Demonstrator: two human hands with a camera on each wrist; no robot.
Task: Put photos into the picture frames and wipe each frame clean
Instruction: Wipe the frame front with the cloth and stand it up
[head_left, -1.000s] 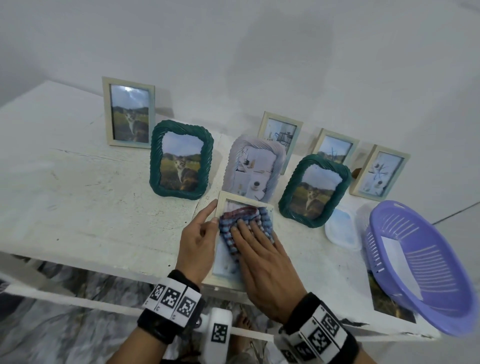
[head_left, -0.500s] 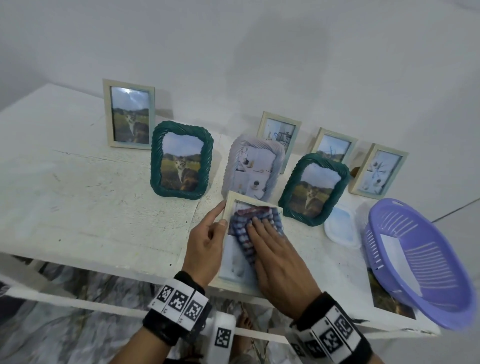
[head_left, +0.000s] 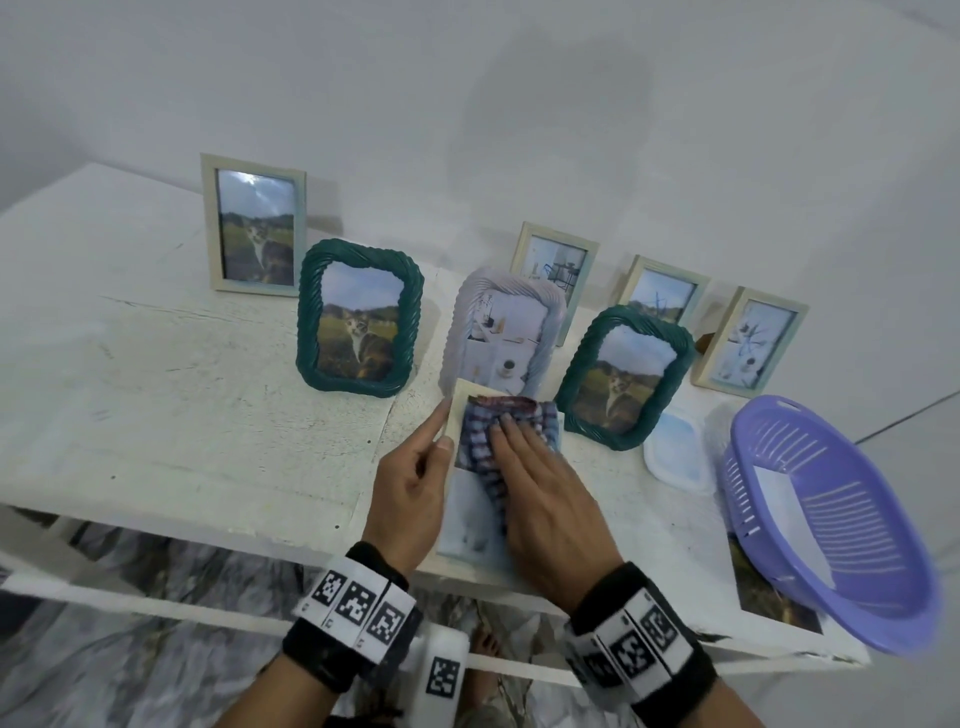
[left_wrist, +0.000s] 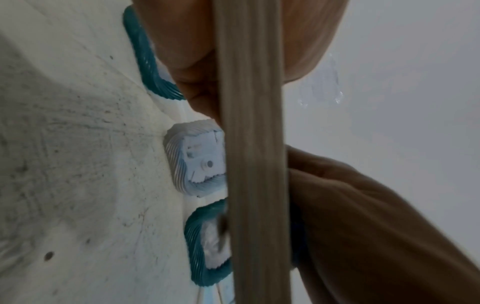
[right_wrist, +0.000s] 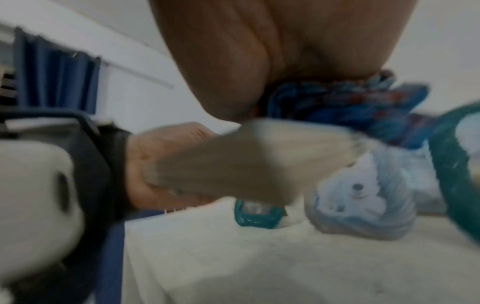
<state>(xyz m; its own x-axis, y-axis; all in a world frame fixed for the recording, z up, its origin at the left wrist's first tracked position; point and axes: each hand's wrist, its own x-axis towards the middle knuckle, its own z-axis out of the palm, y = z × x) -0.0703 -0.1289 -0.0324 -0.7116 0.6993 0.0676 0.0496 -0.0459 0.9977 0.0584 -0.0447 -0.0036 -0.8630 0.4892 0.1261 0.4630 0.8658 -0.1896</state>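
Observation:
A cream picture frame (head_left: 470, 525) with a pale photo is tilted up at the table's front edge. My left hand (head_left: 434, 441) pinches its left edge near the top corner, thumb on the front. My right hand (head_left: 519, 447) lies flat on a blue and red checked cloth (head_left: 480, 441) and presses it against the upper glass. In the left wrist view the frame's edge (left_wrist: 252, 164) runs between the fingers (left_wrist: 182, 41). The blurred right wrist view shows the cloth (right_wrist: 350, 98) under the palm above the frame (right_wrist: 233, 160).
Behind stand two green frames (head_left: 358, 319) (head_left: 623, 376), a pale ribbed frame (head_left: 501, 332), and cream frames (head_left: 254, 226) (head_left: 748, 338). A purple basket (head_left: 831, 525) overhangs the right edge, on a loose photo (head_left: 763, 592). A clear plastic sheet (head_left: 675, 452) lies beside it.
The frame and both hands have shifted a little right. The cloth under my right hand has slid up towards the frame's top right corner.

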